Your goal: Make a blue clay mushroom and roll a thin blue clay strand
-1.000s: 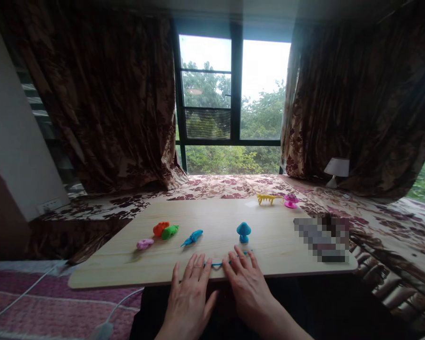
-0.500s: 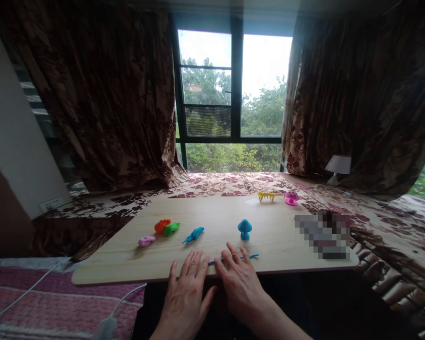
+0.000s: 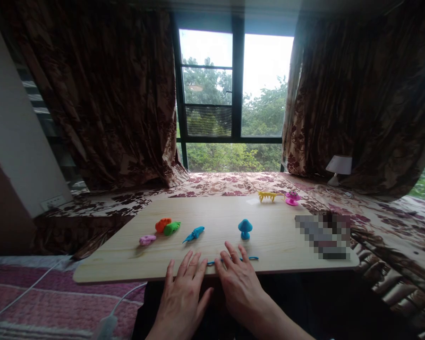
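A thin blue clay strand [image 3: 254,258] lies along the near edge of the board. The fingers of my right hand [image 3: 240,283] rest flat across it, and its ends show on both sides of them. My left hand [image 3: 184,293] lies palm down at the edge, fingers spread, its fingertips close to the strand's left end. Beyond my hands stand a blue clay mushroom [image 3: 245,228] and a lump of blue modelling clay [image 3: 194,234] with a pointed end.
Orange [image 3: 162,225], green [image 3: 172,228] and pale pink [image 3: 147,240] clay lumps sit on the left of the wooden board [image 3: 127,259]. At the back right are a yellow legged figure [image 3: 267,196] and a pink mushroom [image 3: 292,198]. A blurred-out object [image 3: 324,236] lies on the right.
My left hand has shifted slightly left and toward me. The right hand has edged a little forward and left, and the strand under it looks slightly more curved.
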`<state>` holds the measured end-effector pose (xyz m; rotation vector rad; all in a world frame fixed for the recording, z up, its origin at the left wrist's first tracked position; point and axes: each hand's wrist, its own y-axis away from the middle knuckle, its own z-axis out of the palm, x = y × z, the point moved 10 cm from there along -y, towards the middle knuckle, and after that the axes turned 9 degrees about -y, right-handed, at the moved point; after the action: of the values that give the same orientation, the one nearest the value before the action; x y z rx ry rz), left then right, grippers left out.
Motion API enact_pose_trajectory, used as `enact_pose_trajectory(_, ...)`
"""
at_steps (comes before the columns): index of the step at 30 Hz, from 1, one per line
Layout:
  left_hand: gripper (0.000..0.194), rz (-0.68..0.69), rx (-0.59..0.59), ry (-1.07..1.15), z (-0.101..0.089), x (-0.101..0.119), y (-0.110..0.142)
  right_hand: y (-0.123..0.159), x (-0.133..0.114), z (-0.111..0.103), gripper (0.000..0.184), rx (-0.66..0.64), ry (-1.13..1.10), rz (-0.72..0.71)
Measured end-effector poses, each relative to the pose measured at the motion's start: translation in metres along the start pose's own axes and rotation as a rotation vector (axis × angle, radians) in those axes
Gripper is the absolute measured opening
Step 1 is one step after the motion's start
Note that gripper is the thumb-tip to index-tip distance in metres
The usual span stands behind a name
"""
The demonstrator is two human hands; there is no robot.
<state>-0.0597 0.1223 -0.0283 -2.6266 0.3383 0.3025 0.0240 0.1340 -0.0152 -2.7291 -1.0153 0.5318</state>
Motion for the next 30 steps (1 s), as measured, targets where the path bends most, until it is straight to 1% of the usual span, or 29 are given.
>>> enact_pose_trajectory(2, 0.048, -0.008, -0.003, 0.004, -0.001, -0.001, 0.001, 0.000, -0.001, -0.003, 0.050, 0.007, -0.004, 0.002)
enact_pose_trajectory(4, 0.048, -0.012, -0.007, 0.005, -0.001, -0.002, 0.003, 0.001, -0.003, -0.004, 0.048, 0.008, -0.014, -0.001)
enact_pose_trajectory(9, 0.047, 0.011, 0.008, 0.004, -0.002, -0.003, 0.007, 0.003, -0.007, 0.001, 0.046, -0.020, -0.027, -0.026)
enact_pose_trajectory(12, 0.046, 0.012, -0.003, 0.004, -0.002, -0.002, 0.002, 0.001, -0.009, 0.002, 0.045, -0.019, -0.019, -0.036)
enact_pose_trajectory(16, 0.046, -0.019, -0.040, 0.000, 0.000, -0.002, -0.006, -0.003, -0.006, 0.001, 0.042, -0.010, -0.003, -0.008)
enact_pose_trajectory(18, 0.047, -0.016, -0.055, 0.007, -0.001, 0.000, -0.006, -0.002, -0.007, 0.002, 0.044, -0.014, -0.002, -0.022)
enact_pose_trajectory(21, 0.047, -0.030, -0.080, 0.034, -0.005, 0.001, -0.002, 0.001, -0.009, 0.003, 0.045, -0.012, 0.001, -0.045)
enact_pose_trajectory(23, 0.045, -0.073, -0.089, 0.052, -0.009, -0.002, -0.003, 0.000, -0.008, 0.003, 0.044, -0.006, 0.005, -0.034)
enact_pose_trajectory(26, 0.045, -0.103, -0.085, 0.064, -0.012, -0.003, -0.008, -0.005, -0.005, 0.003, 0.044, 0.000, 0.012, -0.008)
enact_pose_trajectory(30, 0.047, -0.109, -0.112, 0.071, -0.006, -0.004, -0.004, 0.001, -0.007, 0.003, 0.045, -0.015, 0.012, -0.024)
